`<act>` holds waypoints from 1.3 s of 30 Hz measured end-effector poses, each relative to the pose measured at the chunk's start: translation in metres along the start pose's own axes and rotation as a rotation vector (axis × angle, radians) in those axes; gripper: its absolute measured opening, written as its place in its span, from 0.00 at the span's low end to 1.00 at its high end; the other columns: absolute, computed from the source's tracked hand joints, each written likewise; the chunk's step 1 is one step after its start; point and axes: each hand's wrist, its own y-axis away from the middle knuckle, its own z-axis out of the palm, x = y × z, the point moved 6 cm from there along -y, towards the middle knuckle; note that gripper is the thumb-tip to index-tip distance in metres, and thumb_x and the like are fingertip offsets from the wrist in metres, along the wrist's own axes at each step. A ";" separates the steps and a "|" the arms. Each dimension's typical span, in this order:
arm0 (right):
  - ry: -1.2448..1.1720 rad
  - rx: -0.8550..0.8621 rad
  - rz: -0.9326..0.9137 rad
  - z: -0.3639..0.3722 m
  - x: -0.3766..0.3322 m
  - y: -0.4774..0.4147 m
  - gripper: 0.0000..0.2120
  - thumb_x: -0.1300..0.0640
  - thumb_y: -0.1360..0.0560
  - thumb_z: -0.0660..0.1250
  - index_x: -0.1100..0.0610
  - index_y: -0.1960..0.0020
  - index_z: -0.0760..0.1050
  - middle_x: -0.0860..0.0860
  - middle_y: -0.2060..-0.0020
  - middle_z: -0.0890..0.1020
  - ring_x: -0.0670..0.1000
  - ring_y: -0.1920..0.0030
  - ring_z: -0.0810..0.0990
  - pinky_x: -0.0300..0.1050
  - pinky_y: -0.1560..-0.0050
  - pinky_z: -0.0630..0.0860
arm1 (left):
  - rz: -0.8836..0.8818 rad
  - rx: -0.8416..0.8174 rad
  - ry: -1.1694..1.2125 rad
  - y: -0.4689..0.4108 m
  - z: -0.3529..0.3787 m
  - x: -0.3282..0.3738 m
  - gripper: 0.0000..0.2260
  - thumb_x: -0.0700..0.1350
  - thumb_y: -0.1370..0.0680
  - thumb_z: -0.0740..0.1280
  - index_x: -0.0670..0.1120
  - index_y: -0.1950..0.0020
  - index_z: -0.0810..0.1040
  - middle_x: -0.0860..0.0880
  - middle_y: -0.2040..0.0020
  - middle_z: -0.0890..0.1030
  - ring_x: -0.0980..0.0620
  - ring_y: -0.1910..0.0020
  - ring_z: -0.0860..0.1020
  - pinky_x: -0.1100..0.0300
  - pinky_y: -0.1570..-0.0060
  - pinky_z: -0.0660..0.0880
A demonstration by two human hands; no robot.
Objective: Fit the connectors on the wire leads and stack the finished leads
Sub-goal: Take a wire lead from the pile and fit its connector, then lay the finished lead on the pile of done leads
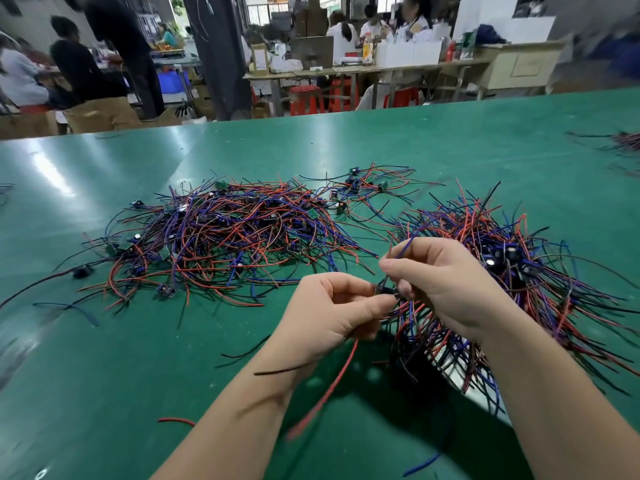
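Green matting covers the desk (346, 150), and no bin or tray sits on it; the wire leads lie loose in heaps. The largest heap (221, 233) spreads across the middle left, a tangle of red, blue, purple and black wire with small green boards and dark parts caught in it. A smaller scatter (363, 188) lies just behind it to the right. A second dense heap (512, 271) lies on the right, its wires fanning outward, partly under the right forearm.

The left hand (332, 313) is curled, thumb and forefinger pressed together on a small black connector (387, 291) held above the desk between the two heaps. A red wire (332, 382) and a black wire (284, 369) trail down from this hand toward the near edge. The right hand (440, 282) meets it just beside the connector, its fingertips pinched on a blue wire (407, 245) whose free end rises above the knuckles.

The joint between wire and connector is hidden behind the fingers, so whether the lead is seated cannot be told. The trailing red wire is blurred. A further bunch of wires (627, 142) is cut off at the far right edge. A short red offcut (176, 420) and a blue piece (420, 465) lie near the bottom. Beyond the desk, people (83, 64) at other benches are soft and indistinct.
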 end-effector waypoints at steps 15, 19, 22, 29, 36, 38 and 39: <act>-0.329 0.349 -0.126 -0.052 -0.013 -0.003 0.07 0.57 0.24 0.65 0.57 0.61 0.74 0.48 0.71 0.82 0.46 0.70 0.81 0.35 0.73 0.74 | -0.116 -0.244 -0.181 0.009 0.003 -0.005 0.08 0.33 0.30 0.74 0.41 0.59 0.76 0.48 0.72 0.80 0.53 0.75 0.79 0.64 0.73 0.74; -0.265 0.341 -0.131 -0.049 -0.016 -0.001 0.08 0.57 0.24 0.65 0.58 0.61 0.73 0.50 0.74 0.81 0.47 0.73 0.81 0.33 0.78 0.71 | -0.117 -0.299 -0.262 0.009 -0.003 0.001 0.07 0.34 0.30 0.73 0.41 0.59 0.76 0.49 0.72 0.81 0.55 0.74 0.79 0.65 0.72 0.74; -0.252 0.380 -0.117 -0.050 -0.016 0.001 0.10 0.58 0.24 0.67 0.59 0.64 0.73 0.51 0.77 0.79 0.48 0.77 0.79 0.33 0.79 0.68 | -0.119 -0.300 -0.274 0.009 -0.005 0.000 0.08 0.34 0.30 0.74 0.41 0.59 0.76 0.48 0.72 0.80 0.54 0.74 0.79 0.65 0.73 0.74; -0.370 0.522 -0.059 -0.059 -0.011 0.002 0.28 0.40 0.19 0.46 0.59 0.58 0.74 0.56 0.72 0.81 0.53 0.73 0.81 0.37 0.75 0.73 | -0.081 -0.309 -0.195 0.012 -0.015 0.009 0.10 0.37 0.34 0.78 0.44 0.62 0.78 0.45 0.69 0.82 0.51 0.71 0.81 0.64 0.71 0.75; 0.218 -0.022 -0.240 0.001 -0.012 0.002 0.11 0.55 0.28 0.72 0.50 0.48 0.74 0.51 0.49 0.79 0.48 0.60 0.82 0.42 0.60 0.79 | -0.041 0.155 0.053 -0.005 -0.040 0.010 0.17 0.47 0.40 0.74 0.41 0.58 0.73 0.49 0.73 0.79 0.53 0.73 0.80 0.63 0.72 0.78; 0.410 -0.221 -0.294 0.026 -0.005 0.007 0.19 0.59 0.33 0.77 0.46 0.46 0.78 0.45 0.49 0.80 0.48 0.56 0.82 0.44 0.54 0.79 | -0.032 0.125 -0.044 -0.005 -0.036 0.006 0.16 0.48 0.40 0.75 0.41 0.60 0.75 0.48 0.72 0.80 0.54 0.73 0.78 0.62 0.72 0.78; 0.465 -0.219 -0.328 0.031 -0.005 0.009 0.18 0.60 0.34 0.78 0.46 0.47 0.79 0.44 0.51 0.81 0.48 0.55 0.82 0.45 0.53 0.79 | -0.023 0.105 -0.083 -0.005 -0.034 0.006 0.14 0.48 0.40 0.74 0.41 0.61 0.76 0.48 0.71 0.81 0.54 0.73 0.78 0.62 0.71 0.78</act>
